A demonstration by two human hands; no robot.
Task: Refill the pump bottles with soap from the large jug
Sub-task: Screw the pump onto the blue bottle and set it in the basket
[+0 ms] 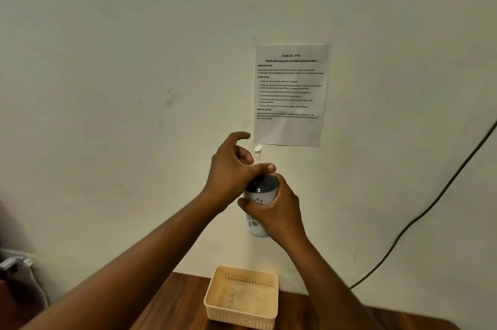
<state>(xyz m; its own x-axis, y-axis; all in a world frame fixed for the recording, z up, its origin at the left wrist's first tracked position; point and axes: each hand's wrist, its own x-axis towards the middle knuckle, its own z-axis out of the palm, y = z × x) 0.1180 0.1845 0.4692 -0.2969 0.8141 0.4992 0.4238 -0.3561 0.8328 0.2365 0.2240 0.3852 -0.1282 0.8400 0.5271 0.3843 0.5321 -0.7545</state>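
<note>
Two bare forearms reach up from the bottom of the view, meeting in mid-air in front of a pale wall. Below them, near the back edge of a dark wooden surface [172, 302], sits a cream plastic basket [242, 315] with slotted walls; nothing shows inside it, and it likely waits to take finished bottles.

The right hand [279, 208] has its fingers wrapped round the body of a white bottle [255, 224] printed with grey paw marks, holding it upright and well above the surface, probably to steady it. The left hand [231, 173] sits over the bottle's dark cap [262, 185], its grip closed on the neck just under the white pump [258, 150], with one finger lifted free. The pose suggests the pump head is being twisted, though whether on or off cannot be told. The bottle is opaque, so its soap level is hidden.

A printed task sheet [291, 95] is stuck to the wall, and a black cable [430, 206] runs down the right side. No jug is in view.
</note>
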